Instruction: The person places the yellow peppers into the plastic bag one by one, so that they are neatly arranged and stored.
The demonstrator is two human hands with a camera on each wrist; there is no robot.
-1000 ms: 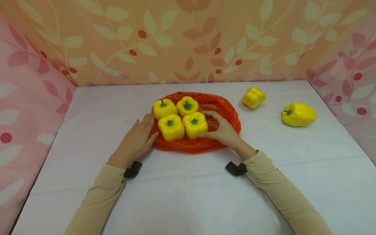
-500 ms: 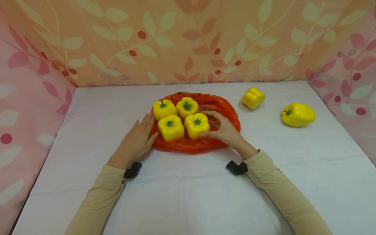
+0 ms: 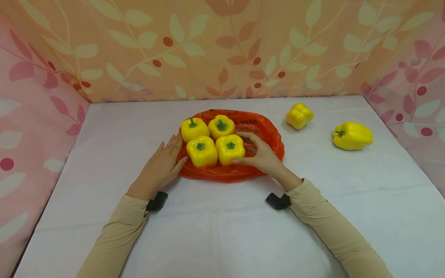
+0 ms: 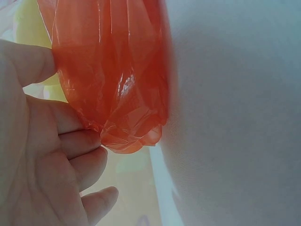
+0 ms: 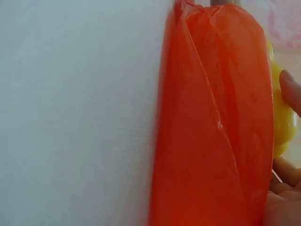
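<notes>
While grasping one of four bagged bell peppers point(image 3: 229, 150) in right grip point(image 3: 259, 154), leaving left grip point(image 3: 158, 166) unclenched. Counting two loose peppers point(image 3: 299, 116) point(image 3: 353, 136), one plastic bag point(image 3: 265, 135); nudged held pepper leftward since.

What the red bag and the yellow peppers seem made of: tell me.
Red bag: apparently thin, glossy plastic film, from its creases and highlights. Yellow peppers: smooth and shiny, perhaps moulded plastic or foam; their uniform colour suggests imitations, though real ones remain possible.
</notes>
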